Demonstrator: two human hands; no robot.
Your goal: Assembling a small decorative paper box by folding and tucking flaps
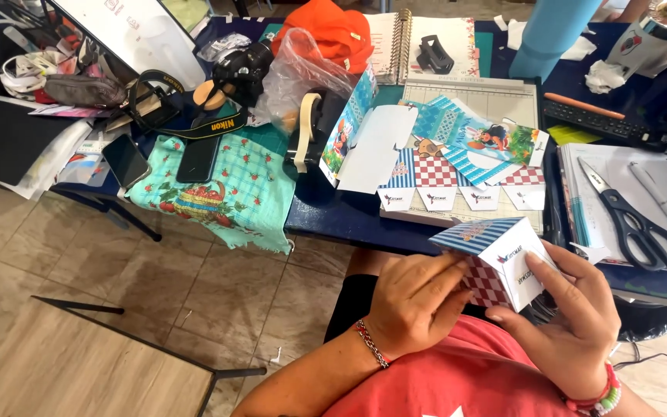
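Hands folded printed paper box (499, 261), lower right of frame.
Left hand (414, 301) and right hand (573, 309) both gripped it; flaps wanted pressing shut.

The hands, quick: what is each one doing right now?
Left hand: fingers closed on the paper box, gripping its left side.
Right hand: fingers closed on the same box, thumb on its white flap.
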